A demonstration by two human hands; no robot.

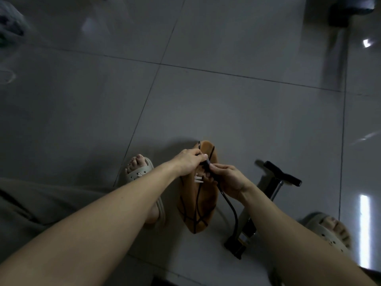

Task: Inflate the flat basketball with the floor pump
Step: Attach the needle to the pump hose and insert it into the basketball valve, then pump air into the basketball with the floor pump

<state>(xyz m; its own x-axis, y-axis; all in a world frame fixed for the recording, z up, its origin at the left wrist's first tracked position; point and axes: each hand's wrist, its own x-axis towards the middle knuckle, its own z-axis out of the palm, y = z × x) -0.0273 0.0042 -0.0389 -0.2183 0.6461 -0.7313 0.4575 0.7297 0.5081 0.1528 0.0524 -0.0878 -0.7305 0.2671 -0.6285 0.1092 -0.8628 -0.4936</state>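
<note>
The flat basketball (204,211) is left lying on the floor, so both hands are kept free for the hose (232,205). Above the basketball's upper half, the hose end (207,162) is pinched between the curled fingers of the left hand (188,162) and right hand (226,178), seemingly so that a fitting can be attached. Both forearms are stretched forward, with the wrists turned inward. The floor pump (275,187) is kept just right of the basketball, within reach

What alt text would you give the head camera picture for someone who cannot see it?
The left hand and right hand pinch the end of a black hose over a flat orange basketball lying on grey floor tiles. The floor pump is just to its right.
</note>
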